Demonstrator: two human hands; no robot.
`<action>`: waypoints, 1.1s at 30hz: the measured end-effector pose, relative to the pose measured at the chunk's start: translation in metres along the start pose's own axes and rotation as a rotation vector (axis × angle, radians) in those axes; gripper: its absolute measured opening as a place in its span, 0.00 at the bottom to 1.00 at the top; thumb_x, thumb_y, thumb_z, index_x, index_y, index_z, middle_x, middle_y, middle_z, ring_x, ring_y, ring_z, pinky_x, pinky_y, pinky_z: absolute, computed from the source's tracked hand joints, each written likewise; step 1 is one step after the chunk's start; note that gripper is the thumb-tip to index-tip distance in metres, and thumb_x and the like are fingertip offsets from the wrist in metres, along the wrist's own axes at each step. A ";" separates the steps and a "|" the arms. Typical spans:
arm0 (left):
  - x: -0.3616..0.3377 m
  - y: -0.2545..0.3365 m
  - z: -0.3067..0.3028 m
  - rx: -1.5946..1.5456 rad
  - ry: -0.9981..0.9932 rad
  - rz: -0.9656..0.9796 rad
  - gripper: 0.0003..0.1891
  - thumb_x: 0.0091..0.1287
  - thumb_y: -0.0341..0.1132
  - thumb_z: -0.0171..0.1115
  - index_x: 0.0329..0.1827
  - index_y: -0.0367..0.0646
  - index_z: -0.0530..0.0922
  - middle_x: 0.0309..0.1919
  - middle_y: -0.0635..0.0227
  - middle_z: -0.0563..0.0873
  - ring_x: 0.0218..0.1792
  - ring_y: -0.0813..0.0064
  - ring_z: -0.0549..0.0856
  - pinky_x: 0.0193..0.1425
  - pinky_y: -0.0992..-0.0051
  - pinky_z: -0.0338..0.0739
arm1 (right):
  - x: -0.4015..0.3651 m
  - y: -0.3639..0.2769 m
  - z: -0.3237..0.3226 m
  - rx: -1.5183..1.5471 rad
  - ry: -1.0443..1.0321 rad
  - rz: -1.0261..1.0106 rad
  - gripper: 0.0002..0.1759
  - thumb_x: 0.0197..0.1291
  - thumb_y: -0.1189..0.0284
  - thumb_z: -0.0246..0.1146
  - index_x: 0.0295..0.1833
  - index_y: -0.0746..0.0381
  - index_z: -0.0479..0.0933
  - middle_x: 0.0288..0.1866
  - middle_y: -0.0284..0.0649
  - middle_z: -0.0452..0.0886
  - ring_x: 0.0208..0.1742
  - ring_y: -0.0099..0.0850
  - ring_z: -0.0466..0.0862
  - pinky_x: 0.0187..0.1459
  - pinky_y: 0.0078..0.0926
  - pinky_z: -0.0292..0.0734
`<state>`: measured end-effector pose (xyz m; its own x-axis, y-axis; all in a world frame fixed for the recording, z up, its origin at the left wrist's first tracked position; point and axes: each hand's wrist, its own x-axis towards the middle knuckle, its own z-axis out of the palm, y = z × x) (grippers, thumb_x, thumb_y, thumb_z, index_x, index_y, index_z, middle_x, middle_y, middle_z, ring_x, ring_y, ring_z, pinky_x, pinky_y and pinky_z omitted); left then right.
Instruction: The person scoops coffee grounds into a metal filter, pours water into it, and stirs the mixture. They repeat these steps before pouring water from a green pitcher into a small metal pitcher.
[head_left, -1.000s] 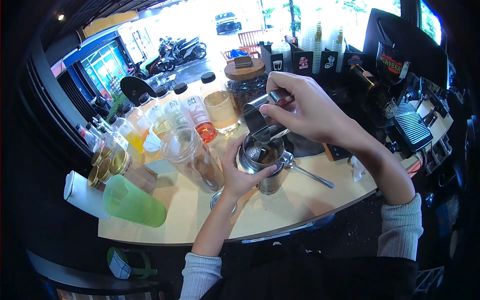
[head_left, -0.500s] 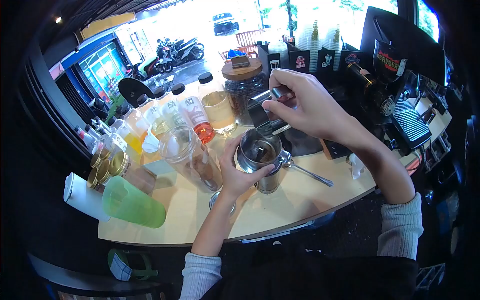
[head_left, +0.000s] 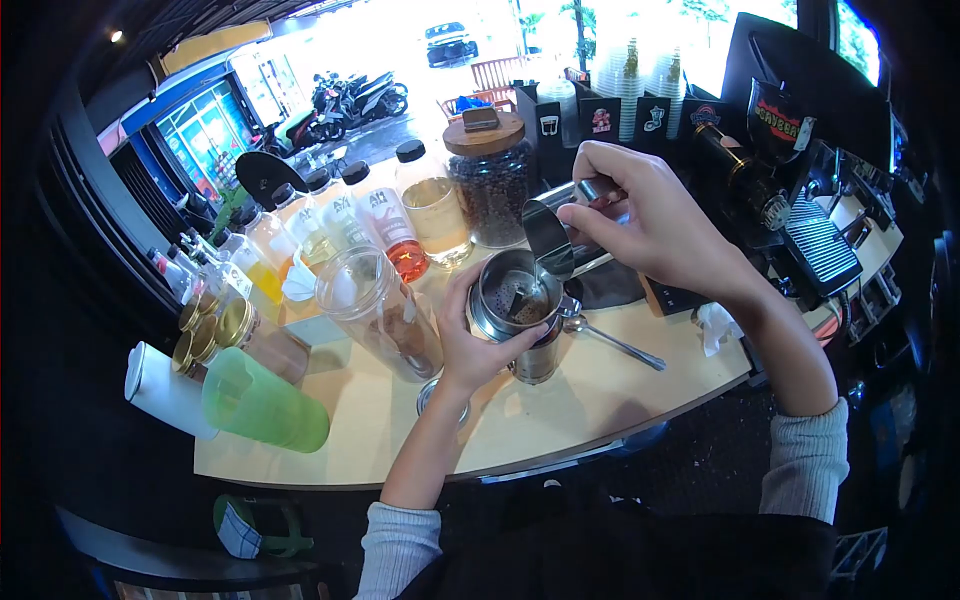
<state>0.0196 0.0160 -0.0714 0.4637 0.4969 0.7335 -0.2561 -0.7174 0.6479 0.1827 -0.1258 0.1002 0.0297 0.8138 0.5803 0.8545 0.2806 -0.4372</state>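
My left hand (head_left: 472,348) is wrapped around the side of a metal coffee drip filter (head_left: 515,290), which sits on top of a small glass (head_left: 537,364). Dark wet coffee shows inside the filter. My right hand (head_left: 645,215) grips the handle of a steel pitcher (head_left: 548,238), tilted left over the filter's rim. A thin stream of clear liquid seems to run from its lip into the filter. To the right of the glass lies a long metal spoon (head_left: 625,345). Beside my left wrist is a round metal lid (head_left: 442,400).
Left of the filter leans a clear jar (head_left: 385,325) with brown powder. Behind stand syrup bottles (head_left: 385,215) and a wood-lidded coffee bean jar (head_left: 492,190). A green pitcher (head_left: 268,400) is at the left edge, a crumpled tissue (head_left: 715,328) and espresso machine (head_left: 825,240) at right.
My right hand and the pitcher have shifted right and slightly down, uncovering more of the filter's inside. My left hand keeps its hold on the filter.
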 end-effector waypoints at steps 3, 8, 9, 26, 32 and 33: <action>0.000 0.000 0.000 0.000 0.001 0.013 0.48 0.39 0.33 0.84 0.65 0.34 0.66 0.57 0.56 0.77 0.59 0.66 0.79 0.68 0.66 0.71 | 0.000 -0.005 -0.001 0.008 -0.004 0.010 0.15 0.57 0.72 0.66 0.40 0.71 0.69 0.30 0.49 0.76 0.30 0.36 0.81 0.34 0.31 0.76; -0.002 -0.003 0.000 0.012 0.000 -0.007 0.48 0.38 0.33 0.84 0.65 0.34 0.66 0.58 0.57 0.77 0.59 0.66 0.78 0.68 0.66 0.71 | 0.004 -0.005 0.002 0.020 0.013 -0.035 0.15 0.57 0.72 0.66 0.39 0.72 0.69 0.30 0.50 0.76 0.31 0.37 0.82 0.35 0.32 0.77; -0.002 -0.003 0.000 0.009 0.003 -0.011 0.48 0.37 0.33 0.84 0.65 0.34 0.67 0.58 0.57 0.77 0.59 0.66 0.78 0.68 0.66 0.71 | 0.004 -0.006 0.003 0.042 0.018 -0.049 0.15 0.57 0.72 0.66 0.39 0.72 0.68 0.30 0.50 0.76 0.31 0.38 0.82 0.36 0.32 0.77; 0.006 0.021 0.000 0.020 0.011 -0.147 0.42 0.35 0.45 0.84 0.56 0.37 0.78 0.46 0.59 0.84 0.49 0.67 0.84 0.56 0.69 0.77 | 0.012 0.007 0.009 -0.024 0.048 -0.029 0.15 0.56 0.73 0.68 0.39 0.71 0.70 0.33 0.50 0.77 0.33 0.40 0.83 0.37 0.33 0.78; 0.005 0.018 -0.001 0.002 0.039 -0.128 0.41 0.37 0.43 0.84 0.57 0.36 0.76 0.48 0.59 0.84 0.49 0.68 0.84 0.57 0.70 0.77 | 0.008 0.005 0.005 0.033 0.043 -0.001 0.15 0.56 0.73 0.68 0.39 0.71 0.70 0.31 0.48 0.77 0.32 0.35 0.82 0.36 0.32 0.77; 0.005 0.018 -0.001 -0.001 0.052 -0.125 0.42 0.37 0.43 0.84 0.57 0.36 0.76 0.48 0.59 0.84 0.49 0.68 0.84 0.57 0.71 0.77 | 0.007 0.005 0.004 0.052 0.046 -0.007 0.15 0.56 0.72 0.68 0.39 0.70 0.70 0.30 0.47 0.76 0.31 0.33 0.81 0.35 0.31 0.76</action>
<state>0.0166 0.0060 -0.0557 0.4477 0.6071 0.6565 -0.2000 -0.6476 0.7353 0.1851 -0.1166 0.0989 0.0487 0.7878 0.6140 0.8266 0.3133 -0.4676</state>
